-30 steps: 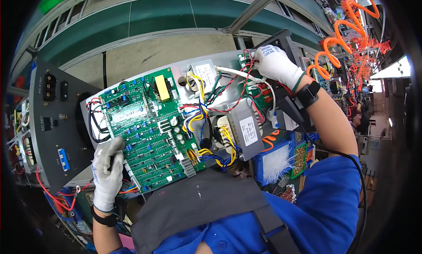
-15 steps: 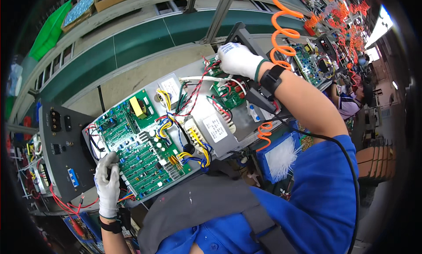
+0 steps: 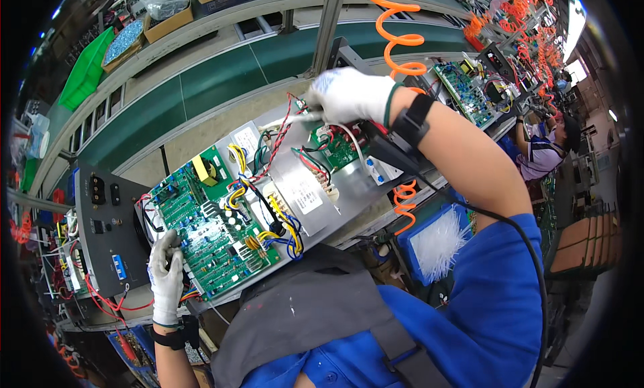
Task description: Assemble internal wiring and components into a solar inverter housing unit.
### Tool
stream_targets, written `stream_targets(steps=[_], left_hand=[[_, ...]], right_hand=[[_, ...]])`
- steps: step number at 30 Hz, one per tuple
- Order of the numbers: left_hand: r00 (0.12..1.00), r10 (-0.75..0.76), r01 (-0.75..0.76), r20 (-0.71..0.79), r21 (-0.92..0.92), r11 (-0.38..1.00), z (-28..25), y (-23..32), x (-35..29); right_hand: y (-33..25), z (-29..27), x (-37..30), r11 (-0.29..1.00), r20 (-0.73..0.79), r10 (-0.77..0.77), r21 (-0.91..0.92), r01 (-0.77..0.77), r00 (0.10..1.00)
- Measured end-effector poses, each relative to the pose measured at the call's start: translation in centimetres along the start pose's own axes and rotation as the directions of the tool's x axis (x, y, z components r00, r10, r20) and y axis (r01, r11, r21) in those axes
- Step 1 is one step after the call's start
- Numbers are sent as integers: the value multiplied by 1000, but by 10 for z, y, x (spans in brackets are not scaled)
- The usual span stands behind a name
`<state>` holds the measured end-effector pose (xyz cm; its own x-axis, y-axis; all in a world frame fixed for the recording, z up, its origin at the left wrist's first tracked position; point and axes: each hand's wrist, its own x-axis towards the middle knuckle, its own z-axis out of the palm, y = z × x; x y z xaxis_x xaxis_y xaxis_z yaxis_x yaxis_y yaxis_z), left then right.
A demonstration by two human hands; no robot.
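Right hand (image 3: 352, 96) nearer bent white cable (image 3: 293, 121)

The left grip (image 3: 166, 274) is gloved in white and grey, the right grip (image 3: 352, 96) in white with blue print. Left of centre, the circuit board (image 3: 215, 250) is green, speckled blue, white and black, its block component (image 3: 204, 170) yellow. The cable (image 3: 287, 122) is white, the wire bundle (image 3: 294, 239) yellow and blue, the end panel (image 3: 100, 244) dark grey, the upper-left bin (image 3: 87, 73) green.
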<state>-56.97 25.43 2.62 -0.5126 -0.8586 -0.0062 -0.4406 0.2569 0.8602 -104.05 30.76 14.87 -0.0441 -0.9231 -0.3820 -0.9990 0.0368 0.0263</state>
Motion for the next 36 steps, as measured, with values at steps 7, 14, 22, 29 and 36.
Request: stream_targets(steps=[7,14,22,29,36], left_hand=[[1000,-8,8,18,-5,1000,-1,2,-3],[991,130,-126,-23,114,985,2,2,-1],[988,157,-154,-10,135,979,1,4,2],[990,138,-137,-5,139,981,2,2,0],[995,94,-91,-29,97,991,3,4,3]], right_hand=[[-4,-12,2,995,-541,70,92,-23,838],[-16,18,-11,999,-16,14,-48,-15,1000],[7,25,19,995,181,-98,14,97,979],[9,37,10,987,157,-157,48,152,975],[13,35,20,956,77,-292,34,290,953]])
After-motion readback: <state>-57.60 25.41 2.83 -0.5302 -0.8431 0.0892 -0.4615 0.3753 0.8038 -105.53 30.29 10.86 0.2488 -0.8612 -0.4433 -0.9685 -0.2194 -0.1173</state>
